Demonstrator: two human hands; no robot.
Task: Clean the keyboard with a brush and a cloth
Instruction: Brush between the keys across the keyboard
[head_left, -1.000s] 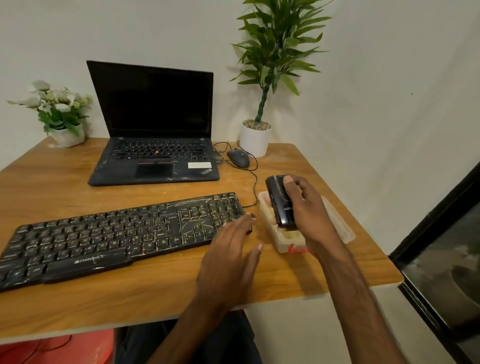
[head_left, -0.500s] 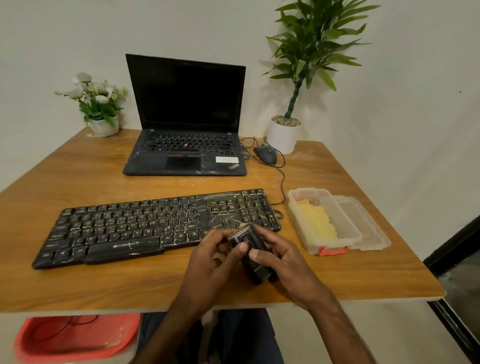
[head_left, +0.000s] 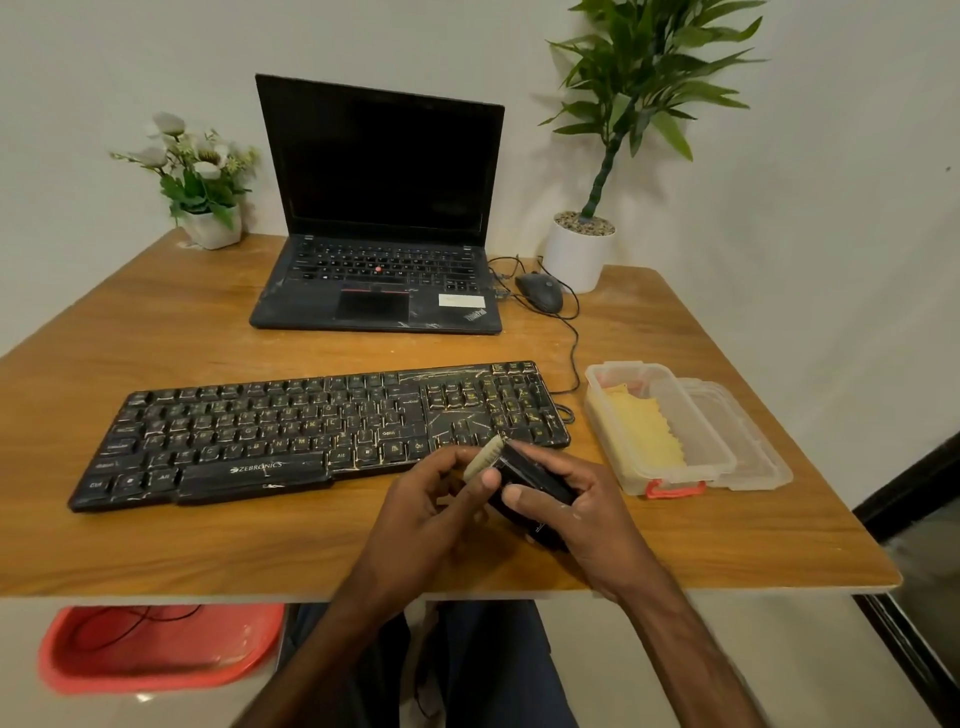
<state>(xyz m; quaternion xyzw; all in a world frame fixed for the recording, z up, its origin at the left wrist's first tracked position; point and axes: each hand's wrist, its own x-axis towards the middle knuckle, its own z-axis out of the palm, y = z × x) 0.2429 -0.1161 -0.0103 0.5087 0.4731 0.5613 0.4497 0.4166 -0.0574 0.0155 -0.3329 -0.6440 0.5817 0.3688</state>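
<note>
**Bristles out: brush ready for the keys**

1 second ago the right grip (head_left: 587, 499) was lifting the black brush (head_left: 535, 480) from the plastic box (head_left: 675, 478) while the left grip (head_left: 421, 514) lay flat by the keyboard (head_left: 291, 431). 0.5 seconds ago both held it, closed, in front of the keys. Now pale bristles (head_left: 483, 457) stick out of its far end.

The right grip is clenched round the black body. The left grip pinches the brush near the bristles, thumb on top. The brush is held above the table (head_left: 208, 545), just short of the keyboard's near right corner.

The keyboard lies just beyond both grips and stretches away to their left, its keys streaked with pale dust. The yellow cloth (head_left: 639, 431) lies in the box, to the right of the right grip, untouched.

By my judgement the brush is now ready, and the first sweep across the keys comes next.
</note>
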